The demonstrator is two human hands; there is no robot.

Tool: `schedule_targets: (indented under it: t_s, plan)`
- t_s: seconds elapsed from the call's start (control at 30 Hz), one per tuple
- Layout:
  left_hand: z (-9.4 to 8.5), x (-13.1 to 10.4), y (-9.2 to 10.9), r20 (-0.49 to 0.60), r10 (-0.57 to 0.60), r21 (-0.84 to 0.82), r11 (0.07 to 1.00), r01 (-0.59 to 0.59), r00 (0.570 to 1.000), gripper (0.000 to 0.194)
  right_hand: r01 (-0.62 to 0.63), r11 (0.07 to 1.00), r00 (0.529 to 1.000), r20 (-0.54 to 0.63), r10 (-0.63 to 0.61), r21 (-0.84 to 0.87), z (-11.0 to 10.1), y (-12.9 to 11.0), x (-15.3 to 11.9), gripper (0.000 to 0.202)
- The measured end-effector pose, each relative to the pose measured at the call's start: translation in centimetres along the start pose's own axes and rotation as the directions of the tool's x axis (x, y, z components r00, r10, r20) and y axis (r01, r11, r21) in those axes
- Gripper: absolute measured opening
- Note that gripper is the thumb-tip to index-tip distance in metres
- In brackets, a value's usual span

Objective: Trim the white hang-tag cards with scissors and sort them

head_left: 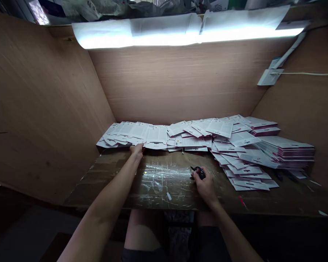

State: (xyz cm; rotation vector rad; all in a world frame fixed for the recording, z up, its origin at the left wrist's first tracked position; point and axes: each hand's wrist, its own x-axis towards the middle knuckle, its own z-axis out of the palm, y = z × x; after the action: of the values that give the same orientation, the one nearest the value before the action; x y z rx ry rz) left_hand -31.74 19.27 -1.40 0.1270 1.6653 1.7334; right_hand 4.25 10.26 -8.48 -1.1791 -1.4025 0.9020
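Note:
My left hand (137, 150) is at the front edge of the row of white flat cards, its fingers closed on the edge of one white card (138, 131). Part of those fingers is hidden by the card. In my right hand (207, 183), above the tabletop, is a small black tool (199, 172) that looks like scissors, its short tip pointing left. The fingers are wrapped round it, so its full shape does not show. Overlapping white cards (220, 127) with dark slots and printing spread along the back of the table.
A neat stack of white cards with pink edges (295, 154) stands at the right, beside a fanned pile (248, 180). On the brown tabletop (158, 185) lie a white scrap (168, 196) and a pink strip (242, 201). Wooden panels enclose the sides and back, under a lit lamp (164, 40).

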Motion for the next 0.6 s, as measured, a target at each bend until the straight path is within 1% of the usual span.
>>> schedule_targets:
  t_s: [0.03, 0.1, 0.23, 0.33, 0.4, 0.47, 0.5, 0.53, 0.57, 0.6]
  plan:
    - [-1.2, -0.4, -0.2, 0.012, 0.016, 0.010, 1.000, -0.016, 1.000, 0.043, 0.018, 1.000, 1.000, -0.004, -0.018, -0.020, -0.1, -0.1, 0.0, 0.033]
    - [-4.3, -1.5, -0.8, 0.036, 0.043, 0.036, 0.998, -0.044, 0.998, 0.041, 0.087, 0.992, 0.996, -0.011, -0.089, -0.089, -0.1, -0.3, 0.0, 0.031]
    - [-11.1, -4.1, -2.2, 0.060, 0.082, 0.105, 0.991, -0.088, 0.995, 0.026, 0.253, 0.944, 0.967, 0.039, -0.251, -0.212, -0.2, -1.1, -0.5, 0.025]
    - [-15.9, -6.1, -3.0, 0.080, 0.105, 0.185, 0.976, -0.118, 0.991, 0.029, 0.344, 0.915, 0.939, 0.079, -0.335, -0.210, 0.1, -2.0, -1.9, 0.020]
    - [-18.9, -7.2, -3.1, 0.095, 0.109, 0.273, 0.953, -0.131, 0.989, 0.031, 0.404, 0.895, 0.914, 0.125, -0.386, -0.188, 0.9, -2.6, -3.7, 0.016]
    - [-21.8, -8.1, -2.8, 0.098, 0.115, 0.376, 0.915, -0.144, 0.989, 0.034, 0.466, 0.870, 0.878, 0.208, -0.431, -0.162, 2.2, -3.2, -6.1, 0.008]
    - [-23.3, -8.4, -2.6, 0.091, 0.124, 0.415, 0.897, -0.151, 0.988, 0.037, 0.499, 0.854, 0.852, 0.264, -0.453, -0.145, 3.1, -3.5, -7.4, 0.006]
    - [-24.6, -8.7, -2.4, 0.084, 0.161, 0.455, 0.872, -0.182, 0.983, 0.038, 0.533, 0.837, 0.819, 0.328, -0.471, -0.128, 3.9, -3.8, -8.8, 0.005]
    - [-25.8, -8.9, -2.2, 0.089, 0.236, 0.506, 0.826, -0.248, 0.968, 0.039, 0.567, 0.816, 0.780, 0.393, -0.487, -0.114, 4.8, -4.0, -10.0, 0.006]
    - [-26.9, -9.0, -2.1, 0.119, 0.340, 0.571, 0.745, -0.344, 0.933, 0.042, 0.601, 0.792, 0.739, 0.455, -0.497, -0.110, 5.6, -4.3, -11.1, 0.008]
